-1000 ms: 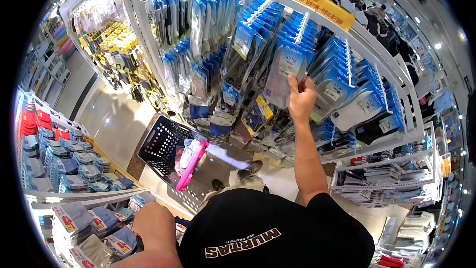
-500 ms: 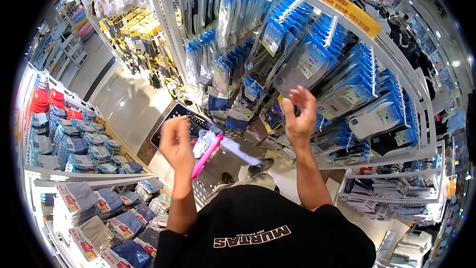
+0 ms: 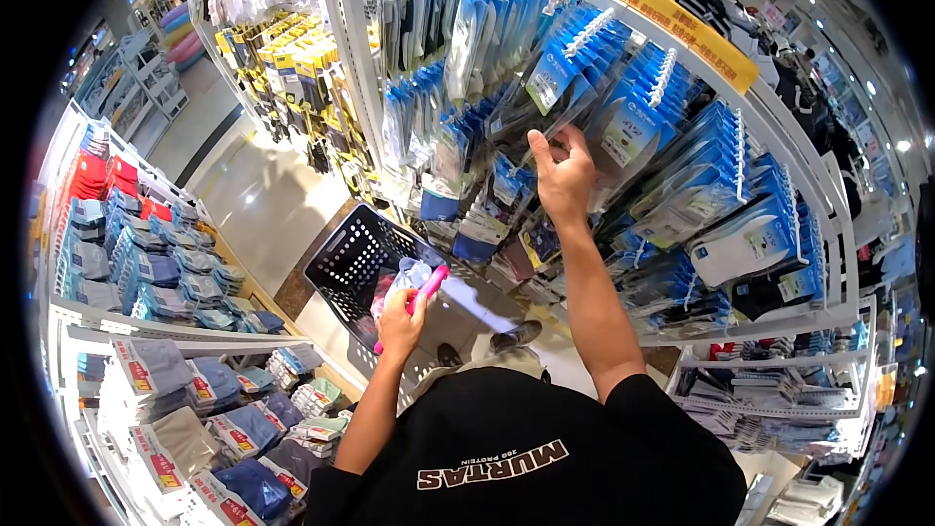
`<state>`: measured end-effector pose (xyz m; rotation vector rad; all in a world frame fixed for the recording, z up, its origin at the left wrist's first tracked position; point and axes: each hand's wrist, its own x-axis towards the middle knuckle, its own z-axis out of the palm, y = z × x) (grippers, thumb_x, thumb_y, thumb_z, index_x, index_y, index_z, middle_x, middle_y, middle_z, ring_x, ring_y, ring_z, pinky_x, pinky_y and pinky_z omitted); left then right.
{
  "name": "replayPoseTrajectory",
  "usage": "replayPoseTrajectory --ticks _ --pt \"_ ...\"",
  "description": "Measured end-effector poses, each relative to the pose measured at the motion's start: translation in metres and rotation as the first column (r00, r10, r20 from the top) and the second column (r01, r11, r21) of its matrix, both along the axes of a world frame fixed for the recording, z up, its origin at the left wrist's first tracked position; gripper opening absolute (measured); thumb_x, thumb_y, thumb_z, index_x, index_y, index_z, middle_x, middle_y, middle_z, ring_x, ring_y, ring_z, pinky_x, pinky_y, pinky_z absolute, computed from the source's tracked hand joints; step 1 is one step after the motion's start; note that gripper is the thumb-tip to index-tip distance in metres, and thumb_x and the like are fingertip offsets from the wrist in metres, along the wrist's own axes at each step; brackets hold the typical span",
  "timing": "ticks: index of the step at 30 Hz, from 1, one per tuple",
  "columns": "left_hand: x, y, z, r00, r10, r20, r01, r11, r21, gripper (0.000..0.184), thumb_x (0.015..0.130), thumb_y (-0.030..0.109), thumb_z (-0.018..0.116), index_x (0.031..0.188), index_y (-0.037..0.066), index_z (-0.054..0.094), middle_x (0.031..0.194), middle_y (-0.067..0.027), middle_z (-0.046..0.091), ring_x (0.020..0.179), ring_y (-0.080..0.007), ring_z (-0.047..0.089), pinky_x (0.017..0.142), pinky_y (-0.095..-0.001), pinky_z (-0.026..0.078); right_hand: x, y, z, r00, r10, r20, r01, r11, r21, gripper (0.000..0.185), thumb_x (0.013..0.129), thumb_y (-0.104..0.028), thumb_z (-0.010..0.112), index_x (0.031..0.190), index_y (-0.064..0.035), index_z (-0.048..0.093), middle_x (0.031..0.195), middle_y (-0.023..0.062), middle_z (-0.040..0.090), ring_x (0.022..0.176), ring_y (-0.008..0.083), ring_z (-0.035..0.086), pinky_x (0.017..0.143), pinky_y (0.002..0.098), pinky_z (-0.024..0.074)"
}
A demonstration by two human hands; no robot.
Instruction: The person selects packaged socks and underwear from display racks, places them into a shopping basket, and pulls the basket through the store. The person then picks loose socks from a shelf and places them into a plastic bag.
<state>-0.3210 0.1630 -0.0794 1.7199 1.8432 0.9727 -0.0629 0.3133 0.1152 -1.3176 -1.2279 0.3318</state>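
Observation:
My left hand (image 3: 397,323) is closed around the pink handle (image 3: 431,284) of a dark shopping basket (image 3: 341,258). Inside the basket lie pale, light-blue and pinkish items whose kind I cannot make out. My right hand (image 3: 567,180) is raised at the rack, thumb apart from the bent fingers. Its fingertips are at the lower end of a hanging clear pack with a blue header card (image 3: 551,78); whether they touch it, I cannot tell. Beside it hangs another blue-headed pack (image 3: 628,127) with a white label.
More blue-carded packs (image 3: 745,234) hang on white hooks to the right. Yellow-carded packs (image 3: 307,63) fill the rack on the far left. Folded garments (image 3: 200,282) lie in shelf bins on my left. A yellow sign (image 3: 682,27) runs along the rack's top.
My left hand has dropped and closed on the basket's pink handle. My right hand has moved left and up to the hanging packs. The view has shifted slightly.

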Motion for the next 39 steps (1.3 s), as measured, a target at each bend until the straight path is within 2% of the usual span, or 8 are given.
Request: replayPoseTrajectory --ticks 4,13,17,21,25,33,36,39 --pt "0.003 -0.001 0.005 1.0 0.011 -0.008 -0.012 1.0 -0.021 0.028 0.091 0.032 0.066 0.1 0.006 0.069 0.09 -0.011 0.069 0.079 -0.027 0.067 0.072 -0.0372 0.051 0.004 0.005 0.001 0.992 -0.05 0.12 0.069 0.985 -0.158 0.035 0.09 -0.032 0.072 0.112 -0.0053 0.067 0.084 0.0081 0.072 0.07 0.0156 0.067 0.066 0.0319 0.0514" --pt "0.007 0.014 0.012 0.953 -0.057 0.296 0.001 0.983 0.186 0.019 0.089 0.016 0.069 0.098 0.0 0.068 0.099 -0.0138 0.067 0.092 -0.0251 0.065 0.083 -0.0347 0.049 0.015 -0.046 0.018 0.885 0.304 -0.353 -0.292 0.952 0.088 0.012 0.095 -0.012 0.064 0.1 -0.0002 0.065 0.077 -0.0031 0.058 0.064 0.0051 0.048 0.059 0.0234 0.0385" --pt "0.04 0.019 0.093 0.69 -0.096 0.717 0.13 0.991 0.007 0.03 0.098 0.018 0.061 0.118 -0.003 0.062 0.109 -0.0103 0.067 0.1 -0.0165 0.062 0.091 -0.0315 0.047 0.017 -0.075 0.025 0.815 0.422 -0.398 -0.428 0.9 0.077 0.01 0.096 -0.009 0.062 0.102 -0.0031 0.064 0.081 -0.0069 0.054 0.073 0.0014 0.046 0.065 0.0198 0.0367" --pt "0.055 0.016 0.136 0.33 -0.335 0.883 0.363 0.908 0.209 0.042 0.1 0.013 0.056 0.136 -0.006 0.047 0.131 -0.0124 0.057 0.12 -0.0172 0.053 0.103 -0.0289 0.038 0.017 -0.096 0.004 0.733 0.46 -0.502 -0.527 0.85 0.008 0.01 0.096 -0.01 0.059 0.103 -0.0045 0.065 0.082 -0.0071 0.054 0.071 0.0009 0.046 0.062 0.0193 0.0351" --pt "0.075 0.002 0.146 0.319 -0.261 0.911 0.356 0.924 0.14 0.041 0.095 0.008 0.064 0.13 -0.01 0.052 0.114 -0.0095 0.066 0.101 -0.0107 0.06 0.088 -0.0242 0.048 0.007 -0.106 -0.014 0.621 0.417 -0.664 -0.559 0.829 -0.002 0.021 0.098 -0.016 0.059 0.113 -0.0015 0.062 0.084 -0.0033 0.06 0.065 0.0026 0.053 0.058 0.0173 0.0437" --pt "0.083 -0.005 0.149 0.43 -0.208 0.879 0.286 0.954 0.087 0.038 0.095 0.006 0.063 0.129 -0.007 0.055 0.115 -0.009 0.066 0.098 -0.0125 0.063 0.088 -0.0264 0.05 0.012 -0.114 -0.054 0.505 0.348 -0.79 -0.595 0.804 -0.027 0.028 0.103 -0.026 0.054 0.121 -0.004 0.058 0.085 -0.0026 0.062 0.069 0.0045 0.057 0.063 0.0192 0.0441" --pt "0.087 -0.015 0.161 0.832 -0.41 0.375 0.278 0.892 0.357 0.038 0.087 0.001 0.069 0.123 -0.007 0.059 0.103 -0.0145 0.068 0.09 -0.0216 0.067 0.081 -0.0304 0.052 -0.007 -0.114 -0.051 0.433 0.261 -0.863 -0.586 0.809 -0.049 0.041 0.104 -0.04 0.045 0.121 -0.0042 0.057 0.086 0.0058 0.063 0.072 0.0158 0.061 0.071 0.0293 0.0518" --pt "0.101 -0.024 0.177 0.85 -0.524 0.049 0.427 0.741 0.518 0.058 0.076 0.011 0.079 0.127 -0.001 0.057 0.122 -0.0206 0.061 0.109 -0.0368 0.06 0.093 -0.0426 0.048 -0.014 -0.117 -0.057 0.076 0.361 -0.929 -0.723 0.662 0.198 0.049 0.102 -0.042 0.044 0.124 -0.0001 0.055 0.08 0.0101 0.06 0.076 0.0235 0.063 0.075 0.0377 0.0528"
